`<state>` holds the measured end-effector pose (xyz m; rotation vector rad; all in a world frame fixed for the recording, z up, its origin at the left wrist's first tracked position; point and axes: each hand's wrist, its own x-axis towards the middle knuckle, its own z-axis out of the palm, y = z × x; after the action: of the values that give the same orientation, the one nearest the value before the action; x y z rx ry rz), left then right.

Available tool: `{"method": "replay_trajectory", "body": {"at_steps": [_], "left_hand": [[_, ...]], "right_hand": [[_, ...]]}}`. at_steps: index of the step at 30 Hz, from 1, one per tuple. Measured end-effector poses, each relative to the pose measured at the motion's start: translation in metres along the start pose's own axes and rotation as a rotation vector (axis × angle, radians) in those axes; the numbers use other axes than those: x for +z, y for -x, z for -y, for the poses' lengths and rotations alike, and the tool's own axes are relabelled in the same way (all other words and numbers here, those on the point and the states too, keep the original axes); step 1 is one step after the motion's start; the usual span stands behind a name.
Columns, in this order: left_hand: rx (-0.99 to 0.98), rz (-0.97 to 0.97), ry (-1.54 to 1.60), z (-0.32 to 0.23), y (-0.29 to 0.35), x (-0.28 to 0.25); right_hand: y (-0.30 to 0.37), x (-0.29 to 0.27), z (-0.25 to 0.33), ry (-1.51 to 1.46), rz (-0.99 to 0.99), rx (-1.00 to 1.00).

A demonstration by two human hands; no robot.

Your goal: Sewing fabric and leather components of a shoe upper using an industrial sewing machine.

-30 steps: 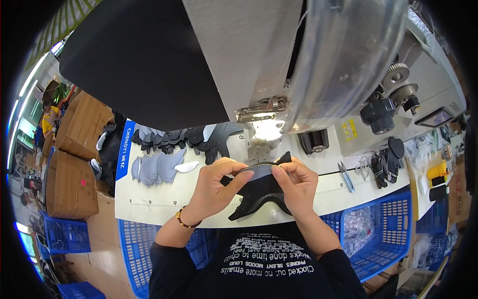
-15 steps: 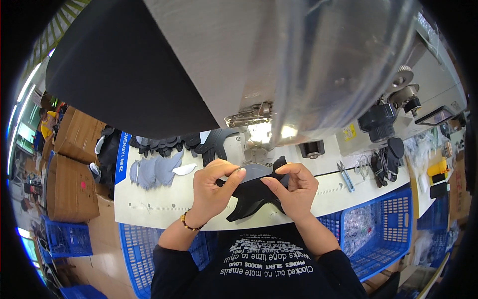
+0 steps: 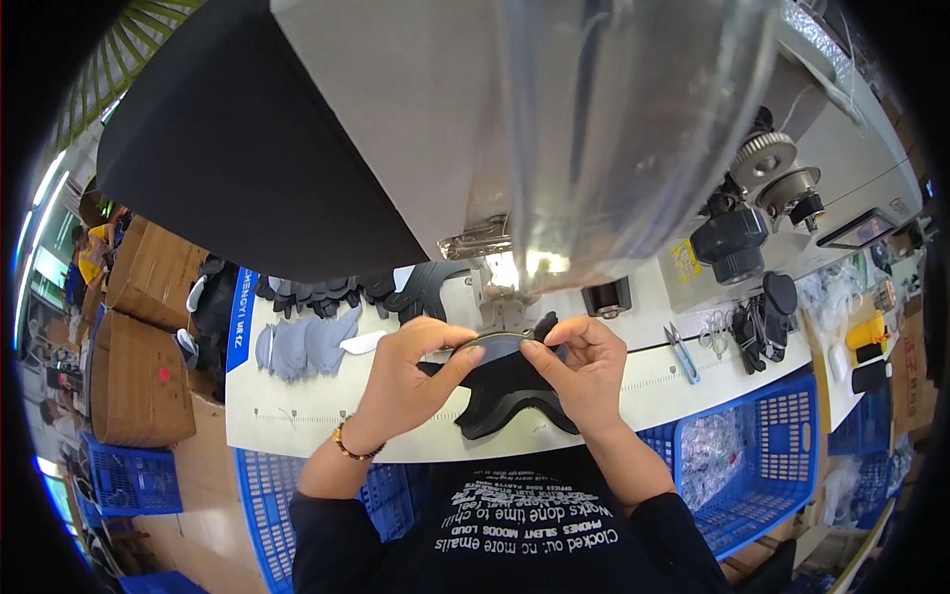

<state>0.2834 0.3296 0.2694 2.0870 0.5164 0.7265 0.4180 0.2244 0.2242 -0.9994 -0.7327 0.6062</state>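
Observation:
My left hand (image 3: 418, 381) and my right hand (image 3: 586, 381) pinch the two ends of a small grey curved piece (image 3: 502, 347) between thumbs and fingers. The grey piece lies along the upper edge of a black curved piece (image 3: 510, 381), whose wavy lower edge hangs over the table's near side. A thin yellowish line shows along the grey piece's top edge. Just beyond my fingertips is the lit needle area (image 3: 503, 287) of a sewing machine (image 3: 416, 109). Whether the piece touches the presser foot cannot be told.
Left on the table (image 3: 297, 406) lie overlapping grey pieces (image 3: 309, 346), a white piece (image 3: 362, 344) and black pieces (image 3: 317, 295). To the right are blue thread snips (image 3: 683, 354), scissors (image 3: 716, 332) and black parts (image 3: 762, 327). Blue crates (image 3: 747, 517) stand below; cardboard boxes (image 3: 143, 381) at far left.
The grey piece's upper edge has tipped toward me, showing its edge line. My right thumb has moved left along it. The black piece has shifted slightly right; the view has shifted a little.

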Motion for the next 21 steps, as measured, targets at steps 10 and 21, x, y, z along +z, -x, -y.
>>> {"method": "replay_trajectory", "body": {"at_steps": [10,21], "left_hand": [[-0.427,0.306,0.187,0.010,-0.052,-0.016],[-0.035,0.252,0.529,0.046,-0.065,-0.018]], "right_hand": [[-0.017,0.007,0.023,0.660,0.155,-0.035],[-0.025,0.008,0.016,0.670,0.094,-0.205]]}}
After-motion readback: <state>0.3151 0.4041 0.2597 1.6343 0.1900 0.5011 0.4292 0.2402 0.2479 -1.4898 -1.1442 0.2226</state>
